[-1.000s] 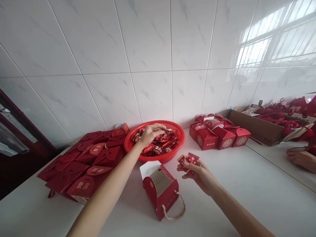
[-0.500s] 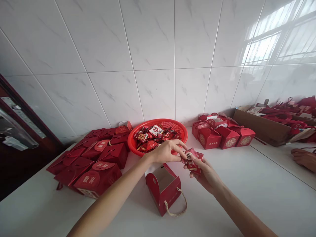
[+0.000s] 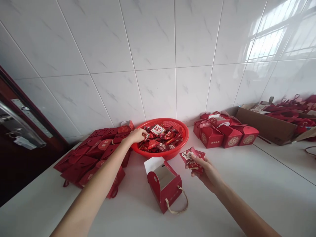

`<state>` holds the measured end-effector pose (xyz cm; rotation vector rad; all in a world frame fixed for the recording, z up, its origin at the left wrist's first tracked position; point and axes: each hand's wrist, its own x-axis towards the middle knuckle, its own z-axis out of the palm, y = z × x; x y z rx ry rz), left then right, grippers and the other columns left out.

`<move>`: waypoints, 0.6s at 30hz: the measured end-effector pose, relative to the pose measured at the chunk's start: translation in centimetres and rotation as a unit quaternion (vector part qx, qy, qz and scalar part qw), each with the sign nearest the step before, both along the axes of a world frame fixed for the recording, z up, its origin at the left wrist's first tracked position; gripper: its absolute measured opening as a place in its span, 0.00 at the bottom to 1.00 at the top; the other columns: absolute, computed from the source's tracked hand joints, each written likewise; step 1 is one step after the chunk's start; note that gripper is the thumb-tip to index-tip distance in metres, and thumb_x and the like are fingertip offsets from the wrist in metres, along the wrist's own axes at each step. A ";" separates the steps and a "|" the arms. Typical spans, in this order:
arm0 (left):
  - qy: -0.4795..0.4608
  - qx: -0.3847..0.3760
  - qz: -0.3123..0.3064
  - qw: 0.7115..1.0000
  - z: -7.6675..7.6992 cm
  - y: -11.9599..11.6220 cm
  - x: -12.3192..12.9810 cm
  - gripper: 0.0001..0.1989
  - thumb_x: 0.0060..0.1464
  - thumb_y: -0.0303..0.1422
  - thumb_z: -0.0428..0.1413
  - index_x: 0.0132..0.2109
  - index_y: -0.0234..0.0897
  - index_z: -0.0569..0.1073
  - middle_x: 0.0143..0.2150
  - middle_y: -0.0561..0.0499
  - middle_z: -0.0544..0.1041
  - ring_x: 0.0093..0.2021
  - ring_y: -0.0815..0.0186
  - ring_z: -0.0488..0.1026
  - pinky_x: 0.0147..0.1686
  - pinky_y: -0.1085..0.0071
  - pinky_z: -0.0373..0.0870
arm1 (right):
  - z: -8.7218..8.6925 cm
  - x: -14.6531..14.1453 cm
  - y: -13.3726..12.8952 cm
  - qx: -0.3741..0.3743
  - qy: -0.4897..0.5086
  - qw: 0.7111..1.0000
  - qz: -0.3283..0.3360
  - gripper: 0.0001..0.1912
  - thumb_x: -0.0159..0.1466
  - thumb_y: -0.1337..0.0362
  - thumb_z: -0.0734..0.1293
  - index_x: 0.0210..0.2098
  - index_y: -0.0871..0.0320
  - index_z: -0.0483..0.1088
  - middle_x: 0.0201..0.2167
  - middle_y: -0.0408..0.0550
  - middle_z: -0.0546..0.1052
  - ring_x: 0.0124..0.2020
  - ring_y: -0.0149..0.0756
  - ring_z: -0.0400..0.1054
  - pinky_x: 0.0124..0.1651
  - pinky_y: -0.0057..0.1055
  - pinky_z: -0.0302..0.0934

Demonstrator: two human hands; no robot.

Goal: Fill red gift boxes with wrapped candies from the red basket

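My right hand (image 3: 206,169) is closed on red wrapped candies (image 3: 189,155), at least two packets overlapping between thumb and fingers, above the table. My left hand (image 3: 138,135) reaches over the left rim of a red plastic basket (image 3: 176,153). Its fingers are pinched on a small wrapped candy (image 3: 147,135), partly hidden. Inside the basket lies a heap of mixed wrapped candies (image 3: 164,144). Between my forearms stands a red gift box (image 3: 170,192), its top flaps open, with a twisted rope handle (image 3: 181,211) lying toward me. The part of its inside that shows is bare.
Closed red gift boxes (image 3: 91,154) crowd the table's left side. More red boxes (image 3: 212,136) stand behind on the right. Further right is a cardboard carton (image 3: 266,126) full of red items. A tiled wall (image 3: 158,92) bounds the back, and a door (image 3: 27,131) is far left.
My left hand has left the candies in my right hand and moved left to the basket. The right hand keeps its candies in nearly the same place. Another person's hand at far right has gone from view.
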<state>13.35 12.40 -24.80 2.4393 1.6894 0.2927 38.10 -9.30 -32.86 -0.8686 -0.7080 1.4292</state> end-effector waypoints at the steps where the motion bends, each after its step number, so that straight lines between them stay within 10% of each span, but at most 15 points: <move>1: 0.010 0.007 0.007 1.000 -0.2 -0.1 0.0 0.19 0.39 0.19 0.55 0.36 0.43 0.83 0.45 0.49 0.83 0.52 0.51 0.75 0.50 0.64 0.69 | 0.1 0.0 0.0 0.002 -0.003 1.000 0.003 0.17 0.53 0.52 0.77 0.31 0.58 0.75 0.27 0.48 0.78 0.31 0.36 0.74 0.23 0.24 0.63; 12: 0.065 0.012 0.045 0.997 -0.1 -0.5 0.6 0.04 0.39 0.29 0.64 0.26 0.41 0.77 0.33 0.48 0.82 0.40 0.55 0.78 0.37 0.68 0.69 | 0.3 0.0 0.0 0.011 -0.010 1.000 0.013 0.17 0.52 0.52 0.78 0.32 0.58 0.76 0.29 0.48 0.79 0.31 0.35 0.74 0.23 0.25 0.63; 18: 0.051 0.040 0.053 0.996 -0.2 -1.1 0.9 0.13 0.50 0.36 0.59 0.44 0.41 0.78 0.41 0.48 0.83 0.43 0.57 0.78 0.36 0.71 0.68 | 0.1 -0.2 -0.2 0.016 -0.025 0.999 0.023 0.18 0.52 0.51 0.77 0.32 0.59 0.75 0.29 0.48 0.79 0.30 0.35 0.73 0.24 0.25 0.63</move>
